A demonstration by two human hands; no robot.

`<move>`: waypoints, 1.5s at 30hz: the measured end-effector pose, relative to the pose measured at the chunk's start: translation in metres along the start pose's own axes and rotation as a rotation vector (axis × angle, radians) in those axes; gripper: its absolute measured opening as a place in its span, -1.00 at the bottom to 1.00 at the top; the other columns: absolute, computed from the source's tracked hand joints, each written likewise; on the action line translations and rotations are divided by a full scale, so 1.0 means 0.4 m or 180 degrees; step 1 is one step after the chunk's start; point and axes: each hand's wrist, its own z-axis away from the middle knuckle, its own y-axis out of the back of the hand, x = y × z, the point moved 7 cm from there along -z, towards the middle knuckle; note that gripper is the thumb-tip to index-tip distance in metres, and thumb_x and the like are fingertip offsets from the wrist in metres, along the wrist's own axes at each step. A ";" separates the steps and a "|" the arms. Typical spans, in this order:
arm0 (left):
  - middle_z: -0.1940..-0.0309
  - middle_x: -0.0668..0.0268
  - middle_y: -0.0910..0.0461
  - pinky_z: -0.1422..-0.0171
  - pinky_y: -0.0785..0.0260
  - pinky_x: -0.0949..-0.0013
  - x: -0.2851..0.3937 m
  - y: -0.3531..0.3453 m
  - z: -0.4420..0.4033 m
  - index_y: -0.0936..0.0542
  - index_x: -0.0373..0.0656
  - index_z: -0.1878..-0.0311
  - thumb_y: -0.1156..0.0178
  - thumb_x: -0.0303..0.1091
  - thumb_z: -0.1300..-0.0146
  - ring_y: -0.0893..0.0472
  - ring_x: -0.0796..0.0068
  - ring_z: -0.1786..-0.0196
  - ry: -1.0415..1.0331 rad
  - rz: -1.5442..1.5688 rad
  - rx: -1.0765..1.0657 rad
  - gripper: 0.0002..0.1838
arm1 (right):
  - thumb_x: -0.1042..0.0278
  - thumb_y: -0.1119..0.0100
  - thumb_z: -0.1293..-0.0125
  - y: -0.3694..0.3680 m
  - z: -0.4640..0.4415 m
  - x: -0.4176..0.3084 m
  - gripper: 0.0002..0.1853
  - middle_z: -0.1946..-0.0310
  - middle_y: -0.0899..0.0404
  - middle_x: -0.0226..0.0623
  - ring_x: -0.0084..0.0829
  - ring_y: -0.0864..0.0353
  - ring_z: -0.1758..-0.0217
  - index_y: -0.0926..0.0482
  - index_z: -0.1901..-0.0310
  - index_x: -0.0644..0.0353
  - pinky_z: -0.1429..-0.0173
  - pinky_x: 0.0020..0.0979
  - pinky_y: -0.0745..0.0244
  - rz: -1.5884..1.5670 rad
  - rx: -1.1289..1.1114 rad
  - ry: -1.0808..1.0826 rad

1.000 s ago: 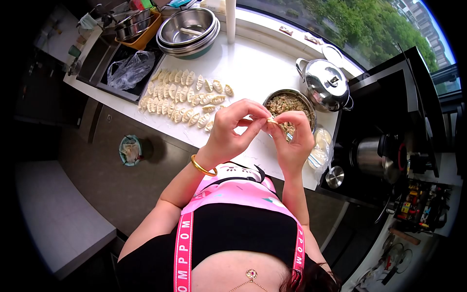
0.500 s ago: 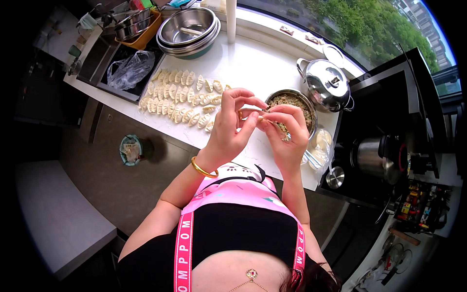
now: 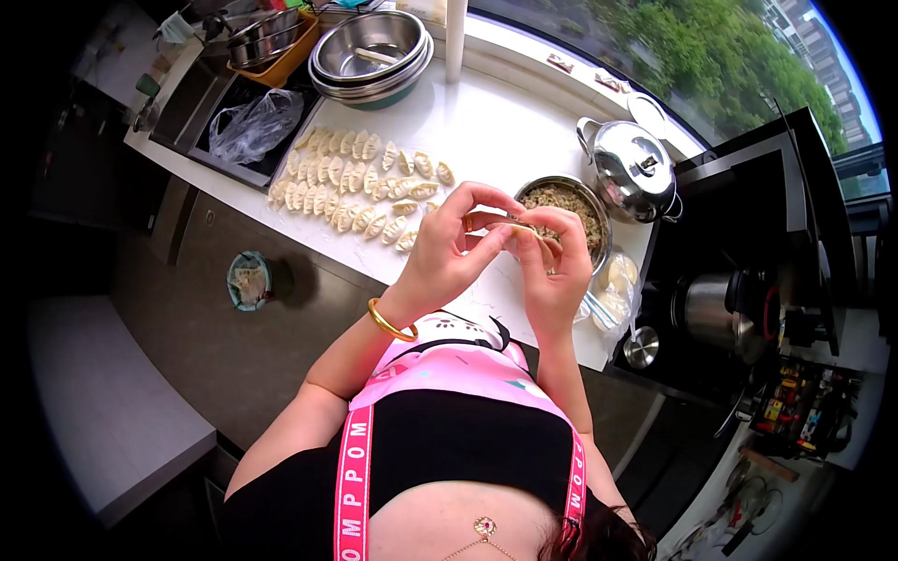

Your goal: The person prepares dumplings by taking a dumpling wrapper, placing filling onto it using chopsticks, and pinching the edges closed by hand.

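My left hand [image 3: 451, 251] and my right hand [image 3: 552, 276] meet over the counter, fingertips pinched together on a pale dumpling [image 3: 522, 227]. Fingers cover most of it, so how far its edge is sealed cannot be seen. Just beyond my right hand is a steel bowl [image 3: 606, 245] of minced filling [image 3: 572, 208]. To the left, several rows of pleated dumplings [image 3: 348, 174] lie on the white counter [image 3: 496, 122]. Round pale wrappers [image 3: 617, 275] sit in a clear plastic bag near my right wrist.
A lidded steel pot [image 3: 634, 164] stands behind the filling bowl. Nested steel basins [image 3: 369, 56] are at the back left, near a crumpled plastic bag [image 3: 251, 129]. On the right are a dark stove with another pot [image 3: 711, 304] and a small steel cup [image 3: 642, 347]. A bin [image 3: 251, 280] stands on the floor.
The fingers of both hands have shifted along the dumpling, the right ones curling closer in. The whole view has moved slightly; the other things stay where they were.
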 end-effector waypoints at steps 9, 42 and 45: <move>0.10 0.19 -0.55 0.13 -0.63 0.49 0.022 0.010 -0.009 -0.57 -0.33 0.20 -0.22 -0.62 -0.24 -0.63 0.48 0.06 -0.0279 -0.0569 0.0277 -0.92 | 0.63 -0.20 -0.29 0.006 0.002 0.013 -0.90 0.10 -0.54 -0.18 -0.48 -0.59 0.13 -0.59 0.17 0.41 0.16 -0.54 -0.62 0.0210 -0.0432 0.0269; 0.22 0.24 -0.59 0.23 -0.66 0.51 0.054 0.008 0.006 -0.57 -0.30 0.17 -0.25 -0.69 -0.16 -0.67 0.49 0.16 -0.0876 -0.1375 0.0305 -0.82 | 0.62 -0.37 -0.10 0.000 -0.014 -0.004 -0.85 0.29 -0.58 -0.23 -0.40 -0.63 0.23 -0.62 0.29 0.30 0.21 -0.48 -0.53 0.0248 -0.0289 0.0246; 0.20 0.24 -0.60 0.16 -0.65 0.48 0.042 0.012 0.011 -0.52 -0.30 0.13 -0.24 -0.68 -0.18 -0.67 0.48 0.13 -0.0674 -0.1163 0.0470 -0.79 | 0.63 -0.35 -0.11 -0.001 -0.011 -0.002 -0.86 0.29 -0.59 -0.20 -0.38 -0.63 0.25 -0.61 0.28 0.33 0.21 -0.44 -0.54 0.0340 -0.0278 0.0347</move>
